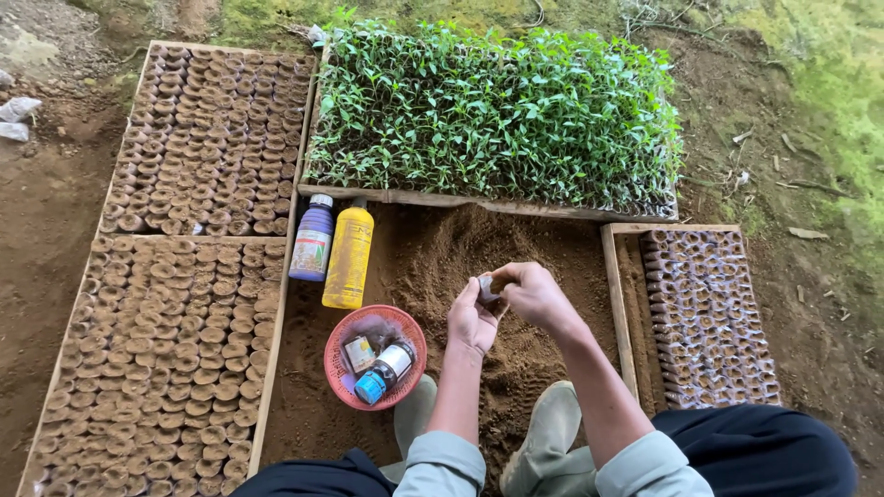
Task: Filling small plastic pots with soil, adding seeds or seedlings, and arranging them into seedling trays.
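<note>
My left hand [471,320] holds a small soil-filled plastic seedling pot [487,288] over a heap of loose brown soil [460,248]. My right hand [534,294] meets it from the right, fingertips pinched at the pot's top. Both hands hover above the ground between my knees, with my two pale boots [543,442] below them.
Two wooden trays of filled pots [184,276] lie left. A tray of green seedlings [497,115] stands ahead. A wooden tray with rows of pots [704,313] lies right. A purple bottle [312,237], a yellow bottle [348,256] and a red basket [343,345] of small bottles sit left of the hands.
</note>
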